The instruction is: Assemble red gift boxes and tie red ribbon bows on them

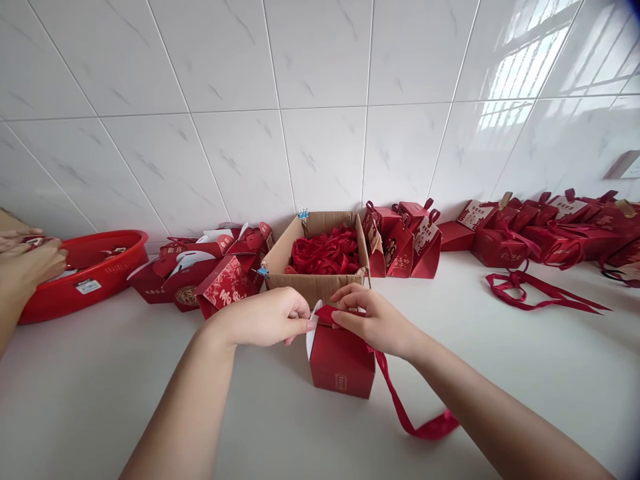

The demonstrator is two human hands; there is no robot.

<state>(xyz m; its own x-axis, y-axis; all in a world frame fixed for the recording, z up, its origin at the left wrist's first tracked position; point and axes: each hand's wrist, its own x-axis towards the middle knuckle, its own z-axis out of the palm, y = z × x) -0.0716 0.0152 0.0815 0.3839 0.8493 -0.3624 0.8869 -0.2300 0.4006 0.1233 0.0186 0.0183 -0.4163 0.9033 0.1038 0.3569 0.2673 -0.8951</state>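
Note:
A small red gift box (342,363) stands on the white counter (280,433) in front of me. My left hand (270,317) is closed in a pinch on the box's top flap at its left side. My right hand (373,320) pinches the top of the same box from the right. A red ribbon (405,410) trails from under my right hand down the box's right side and curls on the counter. Just behind the box is an open cardboard carton (313,283) filled with red ribbons (326,252).
Folded red boxes (210,270) lie left of the carton, finished ones (405,243) to its right, more (550,227) far right with a loose ribbon (540,290). A red basin (85,270) sits at left, where another person's hand (25,263) reaches. The tiled wall is behind.

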